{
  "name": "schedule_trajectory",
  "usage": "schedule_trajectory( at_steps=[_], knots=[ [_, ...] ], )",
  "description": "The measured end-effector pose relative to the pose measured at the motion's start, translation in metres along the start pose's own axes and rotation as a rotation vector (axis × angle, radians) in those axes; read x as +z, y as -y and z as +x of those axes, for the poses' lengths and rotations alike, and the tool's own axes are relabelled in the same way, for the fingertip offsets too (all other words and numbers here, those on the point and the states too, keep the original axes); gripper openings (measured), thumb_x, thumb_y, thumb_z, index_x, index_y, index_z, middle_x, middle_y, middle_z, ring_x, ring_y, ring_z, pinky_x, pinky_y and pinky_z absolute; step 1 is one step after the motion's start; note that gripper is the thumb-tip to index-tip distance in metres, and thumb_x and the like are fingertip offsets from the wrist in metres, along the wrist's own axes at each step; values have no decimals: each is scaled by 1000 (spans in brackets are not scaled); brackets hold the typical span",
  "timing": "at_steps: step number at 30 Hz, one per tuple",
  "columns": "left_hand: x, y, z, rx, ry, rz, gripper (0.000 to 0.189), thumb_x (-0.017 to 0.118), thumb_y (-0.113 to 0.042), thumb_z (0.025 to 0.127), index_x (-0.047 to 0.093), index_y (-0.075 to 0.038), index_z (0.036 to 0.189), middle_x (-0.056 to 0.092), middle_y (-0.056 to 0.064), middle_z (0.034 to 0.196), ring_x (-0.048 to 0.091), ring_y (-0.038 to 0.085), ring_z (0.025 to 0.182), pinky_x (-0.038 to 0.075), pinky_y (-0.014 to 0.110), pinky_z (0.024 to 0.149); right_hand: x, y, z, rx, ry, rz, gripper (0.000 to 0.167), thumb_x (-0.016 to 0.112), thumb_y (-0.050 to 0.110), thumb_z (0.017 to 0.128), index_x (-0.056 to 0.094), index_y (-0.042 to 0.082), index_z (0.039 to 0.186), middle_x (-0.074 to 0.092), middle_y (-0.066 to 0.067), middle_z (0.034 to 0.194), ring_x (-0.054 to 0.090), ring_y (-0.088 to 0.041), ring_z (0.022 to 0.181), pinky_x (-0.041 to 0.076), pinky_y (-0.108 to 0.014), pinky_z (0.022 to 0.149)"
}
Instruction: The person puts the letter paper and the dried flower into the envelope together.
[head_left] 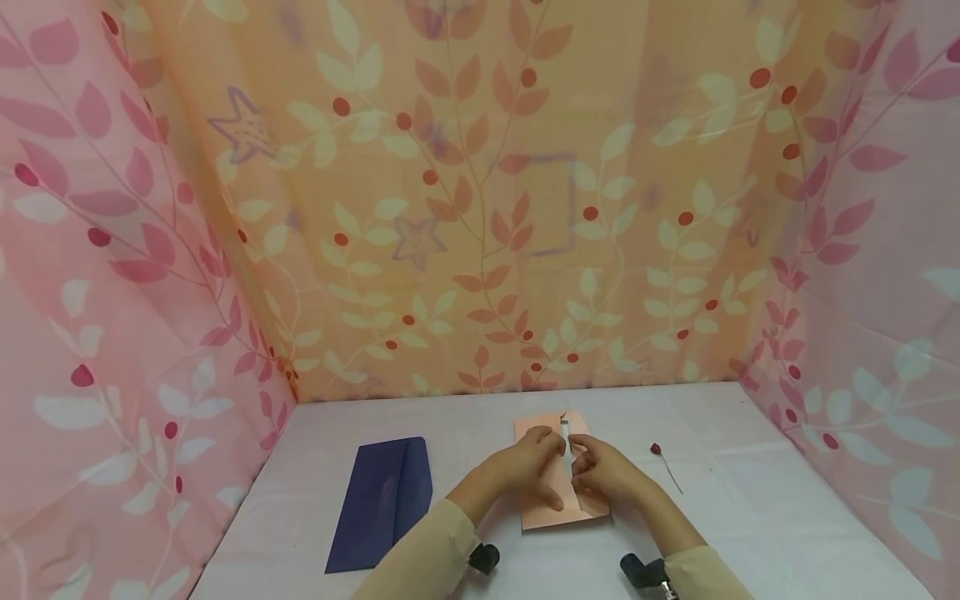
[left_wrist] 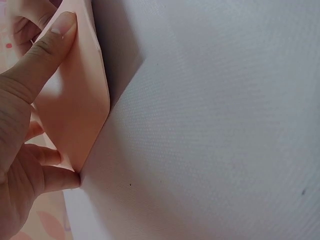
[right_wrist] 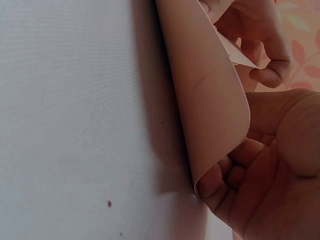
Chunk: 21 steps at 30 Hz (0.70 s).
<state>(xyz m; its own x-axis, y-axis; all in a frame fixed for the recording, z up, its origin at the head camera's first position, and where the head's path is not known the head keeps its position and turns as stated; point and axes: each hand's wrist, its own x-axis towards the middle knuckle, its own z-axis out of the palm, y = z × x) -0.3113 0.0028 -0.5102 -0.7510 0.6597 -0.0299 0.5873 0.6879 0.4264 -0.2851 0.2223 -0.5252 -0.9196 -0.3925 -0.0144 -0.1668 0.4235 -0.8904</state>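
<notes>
A peach paper envelope (head_left: 540,512) lies on the table in front of me, its upper side parted along a lengthwise opening where a white strip shows. My left hand (head_left: 528,467) grips it from the left, the thumb pressed on its face and other fingers at its edge in the left wrist view. From the right, my right hand (head_left: 600,468) holds the flap. The right wrist view shows the flap (right_wrist: 210,100) bent up in a curve, with the fingers (right_wrist: 250,152) curled at its edge. The inside of the envelope is mostly hidden by the hands.
To the left lies a navy blue envelope (head_left: 367,504). A small dark red flower (head_left: 656,449) on a thin stem is to the right of my right hand. Patterned curtains (head_left: 480,208) stand behind and on both sides of the white table (head_left: 750,500).
</notes>
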Motion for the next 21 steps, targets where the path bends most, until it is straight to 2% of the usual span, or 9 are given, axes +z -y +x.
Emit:
schedule_trajectory(
  at_steps=[10,21],
  knots=[
    [-3,-2,-2,4,-8,11,79,91,-55,67,45,-31,127,35,4,151,49,17,127,52,36,99,1,3,2,66,-23,1,78,70,-11,82,34,-7,151,67,-12,84,58,-17,71,46,-24,58],
    [1,3,-1,22,-15,-13,83,89,-58,67,45,-30,132,34,0,152,50,13,124,51,31,99,-3,6,8,52,44,-28,77,66,-11,80,33,-7,150,66,-14,81,57,-14,66,45,-24,57]
  ],
)
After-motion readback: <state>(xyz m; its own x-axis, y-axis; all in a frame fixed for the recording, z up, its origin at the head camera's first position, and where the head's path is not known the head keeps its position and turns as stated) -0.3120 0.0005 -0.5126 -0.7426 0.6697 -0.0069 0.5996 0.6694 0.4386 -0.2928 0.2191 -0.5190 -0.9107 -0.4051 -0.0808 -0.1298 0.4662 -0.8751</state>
